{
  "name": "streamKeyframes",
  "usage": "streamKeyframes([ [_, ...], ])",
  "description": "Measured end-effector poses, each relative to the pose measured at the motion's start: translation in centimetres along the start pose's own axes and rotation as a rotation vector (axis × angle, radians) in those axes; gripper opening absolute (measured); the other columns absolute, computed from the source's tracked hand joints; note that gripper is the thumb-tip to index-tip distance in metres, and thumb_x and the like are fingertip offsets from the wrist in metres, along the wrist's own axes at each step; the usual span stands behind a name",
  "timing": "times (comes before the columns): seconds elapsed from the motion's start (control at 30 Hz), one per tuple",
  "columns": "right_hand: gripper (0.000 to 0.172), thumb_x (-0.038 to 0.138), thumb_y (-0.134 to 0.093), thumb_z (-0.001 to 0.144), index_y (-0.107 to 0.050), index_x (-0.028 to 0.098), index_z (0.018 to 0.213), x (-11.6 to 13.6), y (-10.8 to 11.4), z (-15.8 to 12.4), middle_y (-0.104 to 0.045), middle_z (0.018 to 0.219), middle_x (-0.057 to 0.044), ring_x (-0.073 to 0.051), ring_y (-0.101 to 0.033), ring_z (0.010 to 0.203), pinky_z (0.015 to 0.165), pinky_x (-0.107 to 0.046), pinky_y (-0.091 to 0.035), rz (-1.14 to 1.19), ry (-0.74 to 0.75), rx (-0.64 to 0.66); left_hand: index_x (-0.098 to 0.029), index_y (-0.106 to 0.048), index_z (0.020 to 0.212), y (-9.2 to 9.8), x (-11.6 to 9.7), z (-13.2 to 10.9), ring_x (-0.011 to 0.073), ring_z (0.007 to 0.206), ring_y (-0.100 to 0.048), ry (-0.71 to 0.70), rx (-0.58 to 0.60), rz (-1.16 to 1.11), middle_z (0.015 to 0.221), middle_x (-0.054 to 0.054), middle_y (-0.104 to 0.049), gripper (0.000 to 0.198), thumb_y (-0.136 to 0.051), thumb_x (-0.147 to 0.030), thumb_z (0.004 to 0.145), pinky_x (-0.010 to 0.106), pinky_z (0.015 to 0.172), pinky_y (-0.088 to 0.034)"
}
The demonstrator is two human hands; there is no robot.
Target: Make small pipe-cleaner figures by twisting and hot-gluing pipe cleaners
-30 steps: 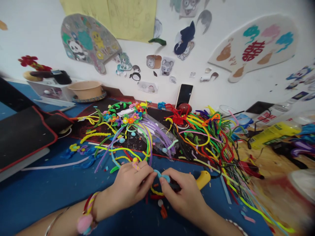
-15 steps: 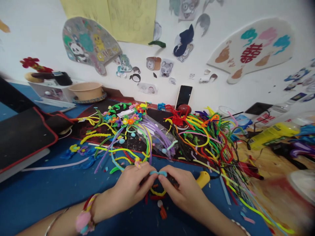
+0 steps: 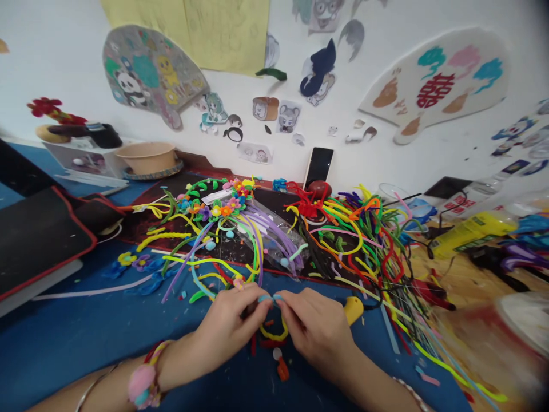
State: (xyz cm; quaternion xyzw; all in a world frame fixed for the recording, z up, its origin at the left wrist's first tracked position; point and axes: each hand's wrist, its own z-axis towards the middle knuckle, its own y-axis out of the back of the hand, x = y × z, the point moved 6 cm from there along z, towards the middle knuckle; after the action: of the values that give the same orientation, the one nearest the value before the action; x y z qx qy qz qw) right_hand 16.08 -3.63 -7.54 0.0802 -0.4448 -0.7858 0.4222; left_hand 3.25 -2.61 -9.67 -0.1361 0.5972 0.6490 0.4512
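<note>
A short piece of light blue pipe cleaner (image 3: 270, 298) spans the small gap between my hands. My left hand (image 3: 235, 317) pinches one end between thumb and forefinger; a pink decoration (image 3: 238, 281) shows at its knuckles. The other end is pinched by my right hand (image 3: 319, 326), whose fingers hide most of it. Below the fingertips, a yellow pipe cleaner (image 3: 275, 337) curves over the blue table. Nearer me lies a small orange piece (image 3: 282, 369). Beside my right hand sits a yellow handle (image 3: 353, 309) with a dark cord; the rest of it is hidden.
Pipe-cleaner flowers (image 3: 225, 210) and a plastic bag of purple stems (image 3: 274, 240) lie ahead. A tangle of coloured pipe cleaners (image 3: 377, 246) spreads to the right. A phone (image 3: 319, 167) leans on the wall. At left stand a beige bowl (image 3: 146, 158) and a black case (image 3: 43, 234).
My right hand has turned and its fingers have closed further over the blue pipe cleaner, so less of it shows. The view has shifted slightly.
</note>
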Motion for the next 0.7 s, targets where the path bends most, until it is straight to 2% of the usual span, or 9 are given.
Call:
streamKeyframes([
  [0.13,0.017,0.024,-0.050,0.091,-0.065,0.015,0.088,-0.9,0.2,0.2,-0.067,0.067,-0.003,-0.016,-0.058,0.057,0.055,-0.027,-0.041,0.085,-0.134,-0.025,-0.016,-0.063,0.080,-0.1,0.7,-0.1,0.0113,0.055,-0.052,0.130,-0.013,-0.116,0.059,-0.001,-0.058,0.025,-0.044,-0.029,0.090,0.021,0.056,-0.039],
  [0.3,0.015,0.029,-0.056,0.087,-0.065,0.018,0.091,-2.2,-0.4,0.2,-0.068,0.072,-0.001,-0.015,-0.063,0.063,0.059,-0.024,-0.046,0.313,-0.320,0.056,-0.015,-0.061,0.076,-0.1,1.5,0.0,0.0094,0.045,-0.047,0.258,-0.016,-0.295,0.050,-0.005,-0.050,0.027,-0.045,-0.033,0.089,0.020,0.049,-0.036],
  [0.4,0.011,0.025,-0.055,0.088,-0.064,0.019,0.089,-2.2,-0.4,0.3,-0.070,0.081,-0.002,-0.016,-0.064,0.072,0.066,-0.025,-0.047,0.347,-0.308,0.064,-0.015,-0.057,0.069,-0.5,1.5,0.3,0.0081,0.040,-0.044,0.319,0.039,-0.452,0.049,-0.005,-0.047,0.031,-0.044,-0.036,0.088,0.020,0.044,-0.033],
  [0.53,0.011,0.021,-0.051,0.090,-0.062,0.018,0.087,-2.1,0.1,0.6,-0.067,0.078,-0.002,-0.016,-0.059,0.071,0.065,-0.026,-0.045,0.315,-0.237,0.054,-0.015,-0.053,0.062,-0.8,1.5,0.4,0.0088,0.041,-0.048,0.360,0.092,-0.615,0.052,-0.002,-0.050,0.045,-0.032,-0.042,0.091,0.022,0.047,-0.036],
  [0.6,0.012,0.020,-0.049,0.090,-0.060,0.018,0.085,-2.1,0.3,0.8,-0.064,0.075,-0.003,-0.016,-0.057,0.069,0.064,-0.027,-0.044,0.308,-0.218,0.055,-0.014,-0.053,0.063,-1.0,1.7,0.3,0.0093,0.041,-0.049,0.391,0.103,-0.640,0.054,-0.001,-0.052,0.049,-0.027,-0.044,0.091,0.023,0.048,-0.037],
  [0.7,0.013,0.019,-0.047,0.091,-0.058,0.018,0.084,-2.1,0.3,0.9,-0.061,0.074,-0.003,-0.016,-0.054,0.070,0.065,-0.028,-0.043,0.312,-0.217,0.085,-0.013,-0.056,0.071,-0.9,1.8,0.3,0.0091,0.042,-0.050,0.395,0.103,-0.612,0.057,-0.002,-0.053,0.043,-0.033,-0.044,0.090,0.022,0.047,-0.036],
])
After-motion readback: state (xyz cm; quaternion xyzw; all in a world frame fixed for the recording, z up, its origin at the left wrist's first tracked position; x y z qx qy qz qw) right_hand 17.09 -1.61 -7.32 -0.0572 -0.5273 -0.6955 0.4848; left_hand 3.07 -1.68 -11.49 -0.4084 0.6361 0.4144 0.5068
